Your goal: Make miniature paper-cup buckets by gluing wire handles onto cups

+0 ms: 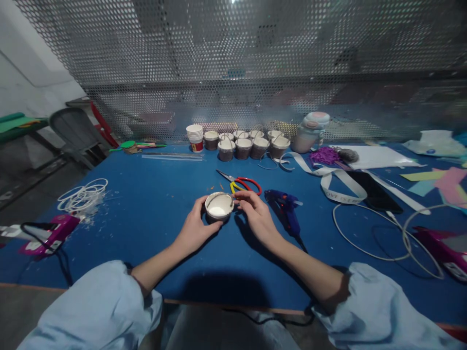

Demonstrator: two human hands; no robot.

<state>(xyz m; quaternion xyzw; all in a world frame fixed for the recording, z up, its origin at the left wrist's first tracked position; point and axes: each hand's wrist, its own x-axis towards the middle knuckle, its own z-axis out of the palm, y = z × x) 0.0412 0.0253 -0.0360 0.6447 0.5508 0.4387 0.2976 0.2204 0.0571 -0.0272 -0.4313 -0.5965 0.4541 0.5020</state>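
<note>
Apparently steadying the small cup [218, 210] mouth-up with the left hand [198, 225] wrapped around its side, just short of the scissors [232, 179] on the blue table [164, 180]; poised at its rim with the right hand [257, 217], cannot tell whether pinching anything; with the glue gun [289, 208] alongside, probably for easy reach

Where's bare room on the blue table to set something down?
Bare: between the coiled white cord and left hand; also, shadowed, between the forearms. Crowded: the back, with brown-wrapped white cups; the right, with white lettered ribbon and black phone.
</note>
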